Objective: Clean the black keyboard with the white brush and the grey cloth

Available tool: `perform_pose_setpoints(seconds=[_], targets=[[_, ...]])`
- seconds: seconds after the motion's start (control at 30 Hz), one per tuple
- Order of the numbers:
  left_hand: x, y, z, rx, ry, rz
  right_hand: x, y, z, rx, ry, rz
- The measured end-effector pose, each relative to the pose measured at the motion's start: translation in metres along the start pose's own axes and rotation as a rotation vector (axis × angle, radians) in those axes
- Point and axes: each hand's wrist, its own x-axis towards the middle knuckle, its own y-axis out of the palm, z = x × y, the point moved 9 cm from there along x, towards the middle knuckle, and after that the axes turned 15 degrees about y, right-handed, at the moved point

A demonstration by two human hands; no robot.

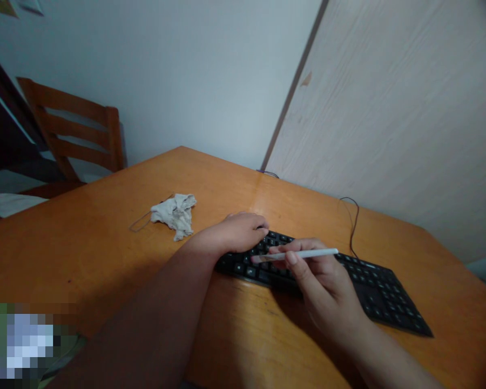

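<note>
A black keyboard lies at a slant on the wooden table. My left hand grips its left end, with the thumb by the top row and the other fingers mostly hidden beyond the far edge. In my right hand is a slim brush with a white handle, pinched between thumb and fingers. Its pinkish tip points left, over the keys near my left hand. I cannot tell whether the bristles touch the keys.
A crumpled greyish cloth with a thin loop lies left of the keyboard on the table. A dark cable runs from the keyboard's back edge. A wooden chair stands at the far left, and the wall rises behind the table.
</note>
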Motion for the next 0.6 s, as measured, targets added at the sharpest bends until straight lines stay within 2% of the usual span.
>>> perform_pose_setpoints(seconds=[0.2,0.6], targets=[[0.001,0.0,0.003,0.008,-0.002,-0.016,0.001,0.015,-0.006,0.001,0.01,0.077],[-0.001,-0.002,0.0,0.007,0.014,-0.029,0.003,0.003,-0.007,-0.111,0.069,0.097]])
